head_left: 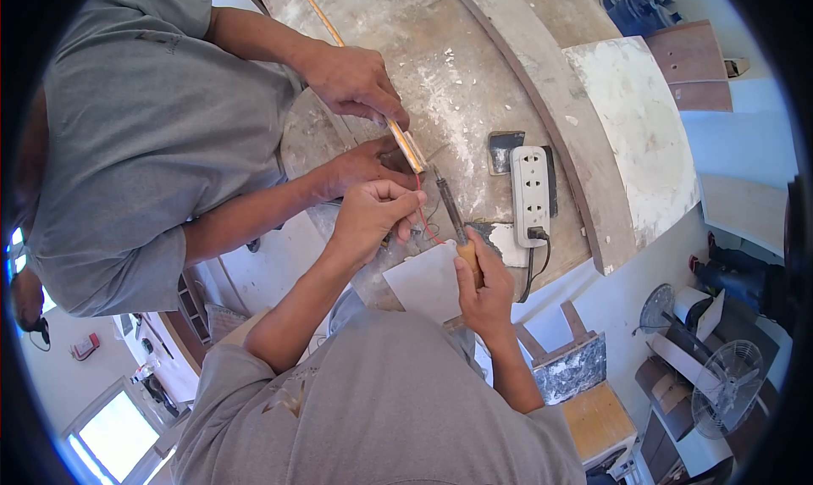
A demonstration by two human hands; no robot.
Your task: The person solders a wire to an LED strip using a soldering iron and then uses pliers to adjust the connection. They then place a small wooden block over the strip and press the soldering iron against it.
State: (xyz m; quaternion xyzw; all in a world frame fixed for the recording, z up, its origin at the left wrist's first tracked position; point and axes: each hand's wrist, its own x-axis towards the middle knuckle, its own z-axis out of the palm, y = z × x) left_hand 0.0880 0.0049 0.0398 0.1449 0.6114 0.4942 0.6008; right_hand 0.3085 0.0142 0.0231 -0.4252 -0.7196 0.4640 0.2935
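A window (110,434) lights the lower left of a workshop, where a co-worker (127,146) in a grey shirt leans over a dusty, paint-smeared wooden bench (474,61). The co-worker's upper hand (351,78) and lower hand (364,167) both close on a thin golden strip (406,146) that lies on the bench and runs up to the top edge. Just below its near end, the person's left hand (373,214) is pinched tight, thumb against fingertips, on a red wire (421,210) that comes up to the end of the strip. A faint print on the person's grey shirt (288,396) is too blurred to read. A pale square sheet (423,282) lies at the bench edge between the two hands. The right hand (478,290) is wrapped in a full fist round the wooden handle of a soldering iron (457,227), whose dark tip points at the strip's end, beside the wire. To the right lies a white power strip (531,180) with one black plug (536,233) in it, then a curved plank (550,87) and a whitened board (644,121). Below the bench stand a stool (593,417) bearing a marbled slab (576,366), and two fans (728,388) on the floor.
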